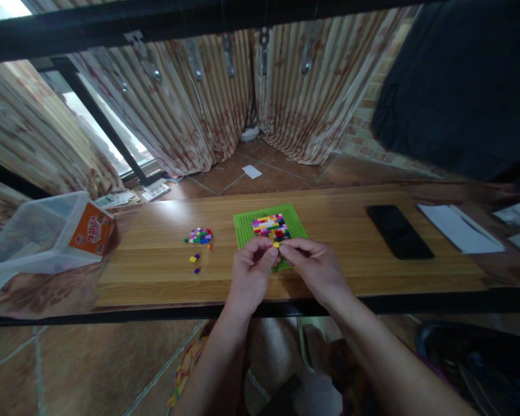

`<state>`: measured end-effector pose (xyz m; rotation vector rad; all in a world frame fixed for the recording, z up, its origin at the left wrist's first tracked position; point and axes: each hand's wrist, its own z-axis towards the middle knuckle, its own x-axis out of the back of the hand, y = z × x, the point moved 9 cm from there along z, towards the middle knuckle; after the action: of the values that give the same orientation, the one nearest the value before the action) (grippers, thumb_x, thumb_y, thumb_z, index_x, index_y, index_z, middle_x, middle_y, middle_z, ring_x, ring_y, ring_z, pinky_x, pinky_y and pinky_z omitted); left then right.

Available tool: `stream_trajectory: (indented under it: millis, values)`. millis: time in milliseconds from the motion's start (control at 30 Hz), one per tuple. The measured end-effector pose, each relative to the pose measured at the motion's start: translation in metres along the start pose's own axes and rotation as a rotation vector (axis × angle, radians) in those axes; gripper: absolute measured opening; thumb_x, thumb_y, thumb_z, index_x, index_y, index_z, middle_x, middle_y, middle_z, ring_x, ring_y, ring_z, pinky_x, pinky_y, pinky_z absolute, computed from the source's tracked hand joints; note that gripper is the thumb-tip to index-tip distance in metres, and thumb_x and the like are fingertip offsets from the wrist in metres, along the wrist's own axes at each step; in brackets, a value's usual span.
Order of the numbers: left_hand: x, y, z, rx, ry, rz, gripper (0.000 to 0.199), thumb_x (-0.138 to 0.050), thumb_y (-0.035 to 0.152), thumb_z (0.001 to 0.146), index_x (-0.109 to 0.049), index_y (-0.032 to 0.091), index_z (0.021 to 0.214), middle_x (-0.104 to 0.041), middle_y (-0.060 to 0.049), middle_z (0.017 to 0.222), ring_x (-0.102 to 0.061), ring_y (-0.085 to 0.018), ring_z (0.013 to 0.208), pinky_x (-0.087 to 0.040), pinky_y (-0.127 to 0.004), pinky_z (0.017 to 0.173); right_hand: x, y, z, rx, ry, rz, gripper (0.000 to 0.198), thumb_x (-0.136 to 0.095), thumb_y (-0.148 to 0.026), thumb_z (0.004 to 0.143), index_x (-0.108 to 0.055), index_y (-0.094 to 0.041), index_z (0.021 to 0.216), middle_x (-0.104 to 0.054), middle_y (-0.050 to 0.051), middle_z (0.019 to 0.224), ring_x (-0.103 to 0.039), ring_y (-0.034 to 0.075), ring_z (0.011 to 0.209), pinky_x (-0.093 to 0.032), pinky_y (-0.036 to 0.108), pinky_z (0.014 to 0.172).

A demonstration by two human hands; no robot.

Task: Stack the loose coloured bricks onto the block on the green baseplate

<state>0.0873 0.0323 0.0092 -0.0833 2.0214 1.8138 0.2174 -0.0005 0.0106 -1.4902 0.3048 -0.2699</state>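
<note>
A small yellow brick [276,245] is pinched between the fingertips of my left hand [253,267] and my right hand [314,264]. Both hands are closed and meet over the near part of a green baseplate [243,227]. On that plate, multicoloured toy bricks [269,223] form a patch in rows of white, pink, yellow, red and other colours. My fingers hide the near edge of the patch and part of the plate. Left of the plate lies a small heap of loose bricks [200,236], with a yellow brick [193,259] and a few purple and orange pieces nearer to me.
A black phone-like slab [399,231] lies right of the plate on the wooden table [156,289]. Farther right are white papers [459,228] with a pen. A clear plastic box [39,237] with an orange label stands at the left end. Curtains [190,110] hang behind.
</note>
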Motion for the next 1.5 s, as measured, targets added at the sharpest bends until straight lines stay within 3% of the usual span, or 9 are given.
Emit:
stream_trajectory:
  millis: [167,467,633,767,967,1167,1300,1433,1500]
  values:
    - [-0.002,0.000,0.000,-0.013,-0.042,0.029,0.007,-0.075,0.022,0.073,-0.070,0.017,0.073,-0.062,0.000,0.066,-0.055,-0.010,0.061,-0.045,-0.021,0.062,0.002,0.007,-0.001,-0.084,0.004,0.063,0.019,-0.073,-0.039,0.069,-0.076,-0.021,0.070,-0.059,-0.003,0.053,-0.047,0.011,0.052,-0.039,0.025,0.052]
    - [0.012,-0.010,0.002,0.054,0.087,-0.125,0.015,-0.077,0.026,0.071,-0.069,0.016,0.076,-0.061,0.001,0.063,-0.056,-0.008,0.058,-0.044,-0.020,0.058,0.034,0.004,0.014,-0.079,0.149,0.120,0.017,-0.081,-0.035,0.060,-0.077,-0.023,0.070,-0.064,-0.002,0.058,-0.047,0.010,0.054,-0.037,0.025,0.054]
    - [0.006,-0.016,0.000,0.105,0.080,-0.183,0.021,-0.078,0.029,0.070,-0.067,0.015,0.079,-0.066,-0.002,0.071,-0.061,-0.011,0.062,-0.048,-0.022,0.061,0.016,0.015,0.003,-0.194,0.087,0.201,0.021,-0.084,-0.036,0.057,-0.078,-0.023,0.073,-0.068,-0.001,0.064,-0.051,0.011,0.058,-0.040,0.025,0.056]
    - [0.002,-0.014,0.000,0.028,0.065,-0.182,0.022,-0.076,0.031,0.073,-0.064,0.015,0.082,-0.064,0.000,0.070,-0.060,-0.010,0.063,-0.049,-0.023,0.064,-0.001,0.021,-0.007,-0.249,0.091,0.269,0.025,-0.085,-0.038,0.056,-0.078,-0.024,0.076,-0.071,0.001,0.070,-0.055,0.012,0.063,-0.042,0.026,0.059]
    - [0.002,0.001,-0.001,-0.154,0.082,0.025,0.015,-0.066,0.030,0.081,-0.059,0.017,0.081,-0.057,0.003,0.066,-0.052,-0.009,0.059,-0.043,-0.021,0.058,-0.007,0.015,-0.009,-0.171,0.120,0.288,0.022,-0.085,-0.038,0.058,-0.077,-0.023,0.072,-0.068,-0.001,0.067,-0.051,0.010,0.059,-0.039,0.025,0.056]
    - [-0.005,0.008,-0.004,-0.171,0.023,0.075,0.013,-0.065,0.028,0.081,-0.060,0.017,0.081,-0.057,0.003,0.065,-0.051,-0.009,0.058,-0.043,-0.022,0.058,-0.008,0.012,-0.008,-0.191,0.077,0.337,0.021,-0.083,-0.038,0.060,-0.076,-0.021,0.071,-0.063,-0.002,0.061,-0.048,0.010,0.056,-0.038,0.025,0.055]
    - [0.006,0.008,0.000,-0.156,0.098,-0.015,0.013,-0.068,0.027,0.079,-0.062,0.016,0.082,-0.060,0.003,0.065,-0.054,-0.008,0.057,-0.044,-0.021,0.059,0.020,0.005,0.004,-0.111,0.150,0.198,0.021,-0.082,-0.038,0.060,-0.076,-0.022,0.073,-0.063,-0.001,0.061,-0.050,0.011,0.056,-0.041,0.027,0.056]
    - [0.030,0.004,0.005,-0.120,0.234,-0.198,0.014,-0.071,0.026,0.076,-0.063,0.015,0.081,-0.062,0.003,0.067,-0.054,-0.006,0.057,-0.043,-0.019,0.059,0.053,-0.012,0.016,0.110,0.203,-0.195,0.015,-0.078,-0.036,0.067,-0.077,-0.023,0.075,-0.070,0.004,0.083,-0.062,0.018,0.077,-0.047,0.032,0.070]
    - [0.036,0.001,0.008,-0.079,0.255,-0.274,0.016,-0.073,0.025,0.073,-0.062,0.015,0.078,-0.062,0.002,0.068,-0.054,-0.006,0.057,-0.043,-0.018,0.058,0.055,-0.013,0.018,0.177,0.161,-0.346,0.015,-0.075,-0.038,0.072,-0.077,-0.024,0.076,-0.069,0.005,0.088,-0.063,0.020,0.082,-0.048,0.033,0.069]
